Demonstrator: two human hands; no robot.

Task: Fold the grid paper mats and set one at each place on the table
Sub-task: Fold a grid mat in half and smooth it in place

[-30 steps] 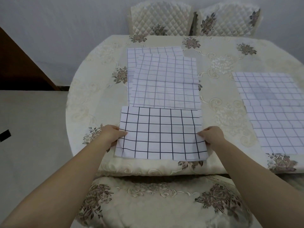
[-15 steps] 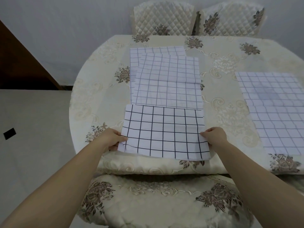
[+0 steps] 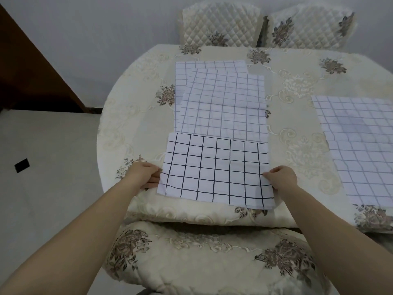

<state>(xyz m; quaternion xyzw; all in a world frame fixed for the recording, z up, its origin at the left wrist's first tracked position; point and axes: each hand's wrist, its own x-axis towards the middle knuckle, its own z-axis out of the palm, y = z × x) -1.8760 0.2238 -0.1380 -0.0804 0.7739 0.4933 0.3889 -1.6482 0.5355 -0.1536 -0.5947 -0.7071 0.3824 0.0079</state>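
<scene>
**A:** Head view first: what lies around the folded mat point(image 3: 217, 171)?

**B:** Behind it, meeting its far edge, unfolded mats point(image 3: 223, 107) overlap. Well to its right lies more pale grid paper point(image 3: 361, 145). A chair point(image 3: 191, 262) sits just below its near edge, and two quilted chairs point(image 3: 221, 24) stand far beyond it.

**A:** Hands and edges?

**B:** The left hand point(image 3: 141, 175) pinches its left edge and the right hand point(image 3: 281, 179) its right edge, fingers curled on the paper. Its near edge lies close to the table point(image 3: 127, 124) rim. Bare cloth lies to its left and right.

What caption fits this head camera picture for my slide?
Left hand and right hand grip a folded grid mat at the near edge of the table, more mats lying behind.
</scene>
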